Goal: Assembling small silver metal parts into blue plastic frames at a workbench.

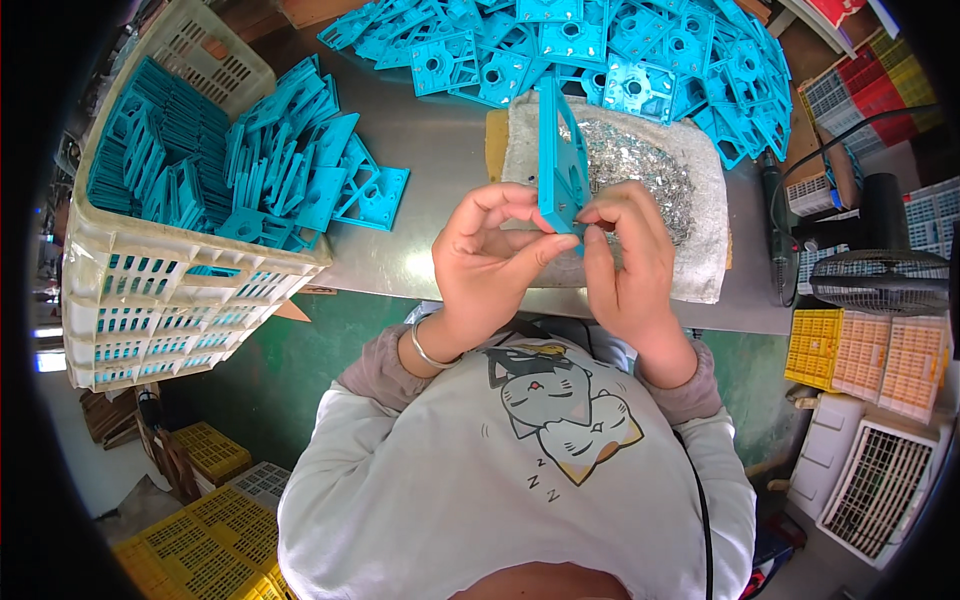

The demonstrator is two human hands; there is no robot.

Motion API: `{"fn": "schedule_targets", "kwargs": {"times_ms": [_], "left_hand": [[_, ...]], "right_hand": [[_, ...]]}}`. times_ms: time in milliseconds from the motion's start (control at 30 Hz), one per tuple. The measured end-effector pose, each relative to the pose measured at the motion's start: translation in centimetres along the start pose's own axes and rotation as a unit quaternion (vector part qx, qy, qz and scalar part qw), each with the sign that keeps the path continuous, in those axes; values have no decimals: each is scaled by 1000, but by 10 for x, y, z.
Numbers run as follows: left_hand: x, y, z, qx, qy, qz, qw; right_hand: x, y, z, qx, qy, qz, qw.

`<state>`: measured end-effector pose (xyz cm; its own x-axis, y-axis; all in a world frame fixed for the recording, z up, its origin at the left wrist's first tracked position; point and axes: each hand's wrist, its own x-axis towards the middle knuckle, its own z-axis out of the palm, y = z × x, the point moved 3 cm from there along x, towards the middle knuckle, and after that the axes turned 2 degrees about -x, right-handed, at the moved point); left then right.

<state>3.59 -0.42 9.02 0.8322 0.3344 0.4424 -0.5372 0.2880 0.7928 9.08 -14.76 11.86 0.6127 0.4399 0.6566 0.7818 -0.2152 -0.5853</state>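
A blue plastic plate [549,150] stands on edge above the table, seen nearly side-on, with a hole through its face. My left hand [485,265] grips its lower left edge between thumb and fingers. At the plate's lower right side, the fingers of my right hand [632,265] are pinched together against it; what they hold, if anything, is too small to make out. Just beyond my hands lies a white cloth [706,265] bearing a spread of small shiny metal pieces [655,175].
Many similar blue plates [570,35] are heaped at the back. A white crate [205,255] packed with blue plates stands at the left, some spilling onto the metal table [400,255]. A corded, pen-shaped tool [774,205] and a black fan [880,280] are at the right.
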Motion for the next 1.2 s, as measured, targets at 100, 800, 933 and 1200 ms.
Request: {"fn": "schedule_targets", "kwargs": {"times_ms": [100,800,933,1200], "left_hand": [[2,-4,-2,-25,14,-9,1000],[51,-15,-39,-206,139,-170,954],[123,-25,-94,176,73,121,974],[284,-19,-189,616,-8,251,746]], "right_hand": [[1,-1,-2,8,3,-7,1000],[-9,28,-13,-21,49,11,999],[-39,56,-9,-85,18,53,995],[-122,92,-2,-179,-39,44,982]]}}
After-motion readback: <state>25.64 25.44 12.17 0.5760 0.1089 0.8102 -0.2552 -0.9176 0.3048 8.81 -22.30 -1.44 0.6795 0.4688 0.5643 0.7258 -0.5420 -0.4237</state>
